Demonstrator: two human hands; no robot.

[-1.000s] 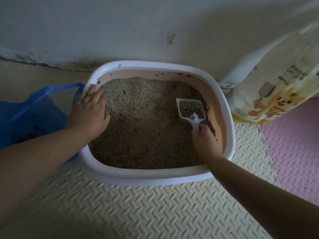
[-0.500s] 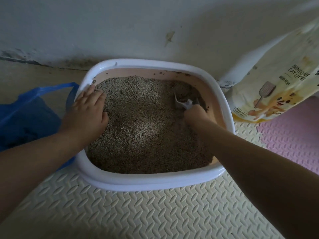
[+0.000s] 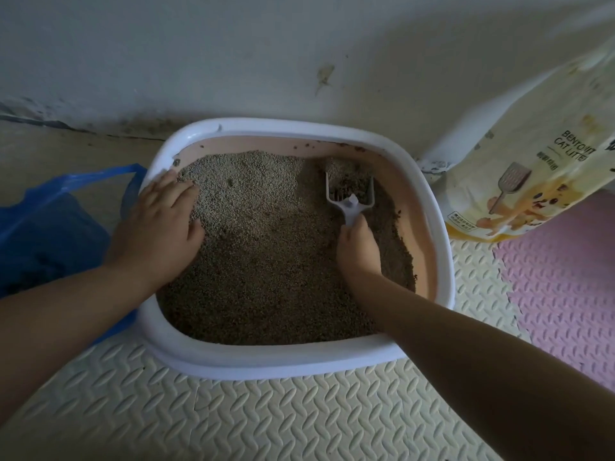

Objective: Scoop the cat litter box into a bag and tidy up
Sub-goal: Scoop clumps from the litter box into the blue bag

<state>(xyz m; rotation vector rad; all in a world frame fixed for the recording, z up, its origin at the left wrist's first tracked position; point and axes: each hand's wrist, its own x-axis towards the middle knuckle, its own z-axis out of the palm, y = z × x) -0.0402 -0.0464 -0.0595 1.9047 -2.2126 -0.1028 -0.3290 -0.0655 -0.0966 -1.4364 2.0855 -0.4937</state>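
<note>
box [image 3: 299, 364] was set on mat [image 3: 266, 410] by wall [image 3: 233, 44] | scoop [image 3: 349, 197], in far-right litter [image 3: 266, 261], was gripped by right hand [image 3: 359, 251], head pointed wallward, axis near-far | left hand [image 3: 159, 227] was laid flat on box's left edge

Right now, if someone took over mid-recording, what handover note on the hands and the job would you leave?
Left hand lies flat on the left edge of the litter box, holding nothing.
Right hand grips the scoop by its handle. The scoop sits in the far right corner with dark clumps in it.
Blue bag lies left of the box.
Done: clumps gathered.
Left: lift, tip into bag, tidy.
</note>
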